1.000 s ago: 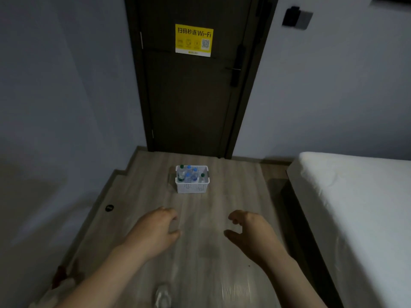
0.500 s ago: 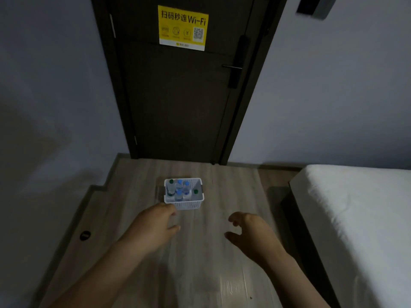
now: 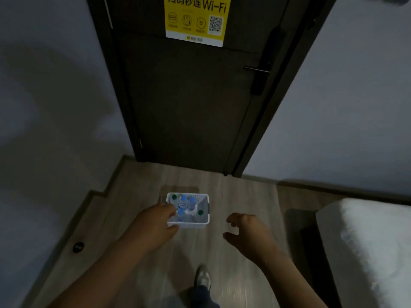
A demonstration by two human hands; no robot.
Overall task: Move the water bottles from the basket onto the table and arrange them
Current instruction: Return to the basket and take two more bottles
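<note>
A small white plastic basket [image 3: 203, 224] stands on the wooden floor in front of a dark door. Inside it stand several water bottles [image 3: 184, 202] with blue and green caps. My left hand [image 3: 153, 223] is stretched forward, its fingers loosely curled, and overlaps the basket's left edge in the view; whether it touches the basket I cannot tell. My right hand [image 3: 249, 234] hovers to the right of the basket with fingers curved and nothing in it. No table is in view.
The dark door [image 3: 189, 103] with a yellow Wi-Fi sign [image 3: 196, 21] is straight ahead. A white bed [image 3: 367, 247] fills the right side. A grey wall runs along the left, with a black round thing [image 3: 78, 247] on the floor. My shoe [image 3: 202, 277] shows below.
I have moved closer to the door and the basket, which now appears larger and nearer. My left hand now overlaps the basket's left edge; the right hand keeps its pose.
</note>
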